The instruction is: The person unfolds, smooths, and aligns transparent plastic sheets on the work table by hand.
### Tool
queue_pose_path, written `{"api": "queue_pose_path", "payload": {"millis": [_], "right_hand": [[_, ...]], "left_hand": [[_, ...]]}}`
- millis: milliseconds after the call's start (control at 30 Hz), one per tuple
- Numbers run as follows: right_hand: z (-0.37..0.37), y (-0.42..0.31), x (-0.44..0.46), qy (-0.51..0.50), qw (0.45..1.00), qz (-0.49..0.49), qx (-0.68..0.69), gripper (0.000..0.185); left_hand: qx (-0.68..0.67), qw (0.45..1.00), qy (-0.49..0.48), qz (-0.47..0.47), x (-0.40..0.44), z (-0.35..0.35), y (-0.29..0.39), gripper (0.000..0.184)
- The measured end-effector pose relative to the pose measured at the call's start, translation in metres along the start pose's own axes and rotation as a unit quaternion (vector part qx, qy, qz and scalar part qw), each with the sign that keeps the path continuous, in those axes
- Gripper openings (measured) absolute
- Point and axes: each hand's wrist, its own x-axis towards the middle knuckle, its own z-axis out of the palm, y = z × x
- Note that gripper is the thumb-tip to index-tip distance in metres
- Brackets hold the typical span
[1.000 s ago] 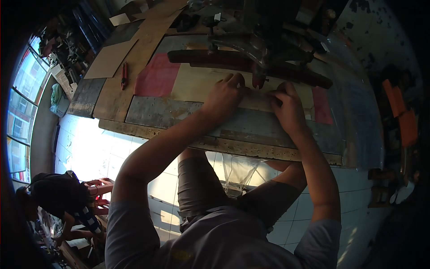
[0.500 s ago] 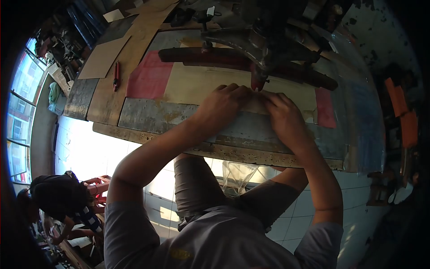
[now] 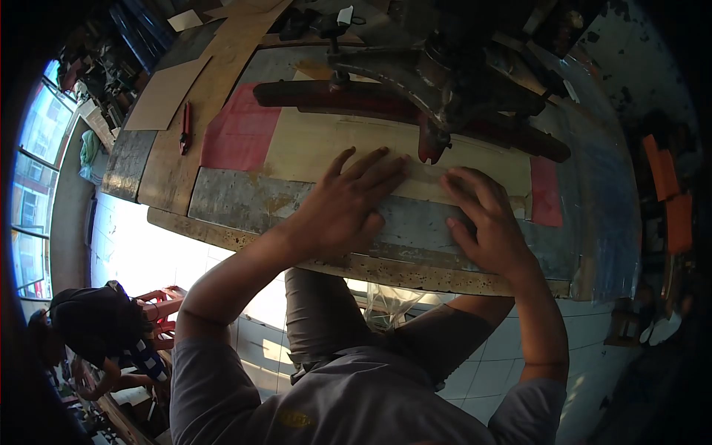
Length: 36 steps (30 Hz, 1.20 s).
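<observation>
The pale yellow sheet [image 3: 311, 141] lies flat on the grey metal plate [image 3: 245, 200], partly beneath the dark crossbar [image 3: 334, 100] of the machine. A pink piece [image 3: 241, 133] adjoins the sheet at its left end; a second pink piece [image 3: 546, 189] is at its right end. The left hand [image 3: 348, 196] is open, palm down, fingers spread over the sheet. The right hand [image 3: 482, 215] is open, fingers partly bent over the sheet, thumb apart. Contact pressure of either hand cannot be determined. The notched red tip [image 3: 432, 148] of the machine is located just beyond and between the hands. The plate is mounted on the table [image 3: 222, 231]. Left of the plate are a red cutter [image 3: 185, 130] and, near it, a brown board [image 3: 167, 93]. Another person [image 3: 100, 319] is positioned at lower left, well apart from the table.
</observation>
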Motion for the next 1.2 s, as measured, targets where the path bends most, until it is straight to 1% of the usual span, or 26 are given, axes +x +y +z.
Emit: {"api": "queue_pose_path", "payload": {"millis": [133, 300, 467, 600, 733, 833, 933, 1200], "right_hand": [[-0.004, 0.001, 0.003, -0.010, 1.000, 0.005, 0.001, 0.062], [-0.008, 0.010, 0.004, 0.035, 0.997, 0.046, 0.051, 0.057], [-0.004, 0.019, 0.004, 0.052, 0.996, 0.035, 0.071, 0.054], [-0.003, 0.017, 0.007, 0.065, 0.995, 0.033, 0.062, 0.049], [-0.002, 0.016, 0.010, 0.095, 0.994, 0.025, 0.042, 0.042], [0.000, 0.014, 0.015, 0.108, 0.994, 0.005, -0.003, 0.039], [0.005, 0.015, 0.015, 0.092, 0.996, 0.003, 0.012, 0.037], [0.009, 0.016, 0.016, 0.094, 0.995, 0.015, 0.035, 0.036]], "left_hand": [[-0.025, 1.000, -0.003, -0.019, 0.004, 0.005, 0.002, 0.059], [-0.064, 0.997, 0.004, -0.042, 0.009, 0.004, 0.003, 0.057], [-0.041, 0.999, 0.020, -0.027, 0.007, 0.003, 0.005, 0.046], [-0.053, 0.997, 0.043, -0.042, 0.007, 0.004, 0.008, 0.043], [-0.043, 0.998, 0.039, -0.037, 0.005, 0.006, 0.008, 0.046], [-0.029, 0.999, 0.033, -0.031, 0.005, 0.007, 0.009, 0.047], [-0.030, 0.999, 0.031, -0.031, 0.006, 0.007, 0.009, 0.048], [-0.032, 0.999, 0.029, -0.028, 0.005, 0.008, 0.009, 0.049]]}}
